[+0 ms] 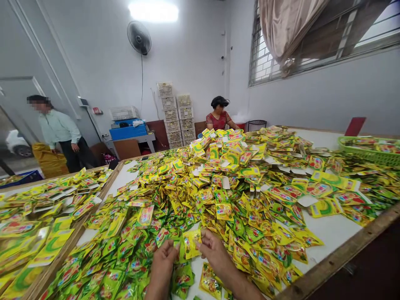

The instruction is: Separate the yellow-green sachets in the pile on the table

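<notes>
Low in the middle of the head view, my right hand [215, 252] pinches a small yellow sachet [190, 242] by its right side. My left hand [164, 258] is closed on the edge of a green sachet [178, 251], which lies partly behind the yellow one. Under my left hand rests another green sachet [183, 275] on the white tabletop [197, 268]. A yellow sachet [210, 281] lies below my right wrist. Loose green sachets [109, 258] spread to the left, and yellow sachets [259, 250] to the right.
Ahead rises a heap of yellow cartons [228, 156], some with open flaps. A wooden rim [343, 252] edges the table at right, near a green basket [371, 156]. Across the table sits a person in red [218, 121]; another person [59, 129] stands at left. White crates [171, 114] are stacked behind.
</notes>
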`<state>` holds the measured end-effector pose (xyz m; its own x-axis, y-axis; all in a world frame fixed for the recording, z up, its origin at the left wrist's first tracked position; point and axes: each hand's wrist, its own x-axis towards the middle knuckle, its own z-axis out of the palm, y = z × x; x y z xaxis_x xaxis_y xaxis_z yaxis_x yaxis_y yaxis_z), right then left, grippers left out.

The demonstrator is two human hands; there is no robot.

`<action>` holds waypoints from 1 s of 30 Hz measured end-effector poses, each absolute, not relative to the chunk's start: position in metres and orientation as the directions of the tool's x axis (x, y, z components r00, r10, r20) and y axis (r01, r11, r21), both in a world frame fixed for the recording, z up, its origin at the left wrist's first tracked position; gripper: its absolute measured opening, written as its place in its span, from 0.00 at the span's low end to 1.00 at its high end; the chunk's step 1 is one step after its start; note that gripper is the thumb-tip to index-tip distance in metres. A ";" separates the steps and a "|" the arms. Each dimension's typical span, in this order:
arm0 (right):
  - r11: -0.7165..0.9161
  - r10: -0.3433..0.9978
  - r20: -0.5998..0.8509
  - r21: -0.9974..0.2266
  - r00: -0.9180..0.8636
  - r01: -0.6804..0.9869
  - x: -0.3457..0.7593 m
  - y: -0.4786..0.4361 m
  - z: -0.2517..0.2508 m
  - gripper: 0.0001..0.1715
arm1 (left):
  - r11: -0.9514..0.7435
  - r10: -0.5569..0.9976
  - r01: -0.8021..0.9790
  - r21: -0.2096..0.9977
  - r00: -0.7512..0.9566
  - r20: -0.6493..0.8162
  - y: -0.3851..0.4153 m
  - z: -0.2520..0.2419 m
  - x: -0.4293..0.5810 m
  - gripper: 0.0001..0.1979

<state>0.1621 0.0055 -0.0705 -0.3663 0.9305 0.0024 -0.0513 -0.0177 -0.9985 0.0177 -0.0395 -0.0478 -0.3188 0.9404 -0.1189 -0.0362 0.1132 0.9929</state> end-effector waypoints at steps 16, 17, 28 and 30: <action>0.075 0.789 0.069 -0.997 -0.610 -0.015 0.119 0.023 -0.043 0.13 | -0.090 0.862 -0.396 0.914 -0.491 -0.127 -0.031 -0.049 -0.002 0.17; 0.057 0.760 0.068 -0.998 -0.647 -0.038 0.113 0.024 -0.043 0.15 | -0.099 0.855 -0.380 0.920 -0.505 -0.117 -0.031 -0.048 -0.004 0.17; 0.130 0.894 0.065 -0.985 -0.444 0.117 0.120 0.047 -0.051 0.18 | 0.523 0.773 0.759 0.388 -0.614 0.159 0.012 0.009 -0.068 0.31; 0.159 0.907 0.060 -0.966 -0.417 0.205 0.125 0.047 -0.047 0.17 | 0.541 0.781 0.762 0.356 -0.612 0.123 0.025 0.009 -0.078 0.28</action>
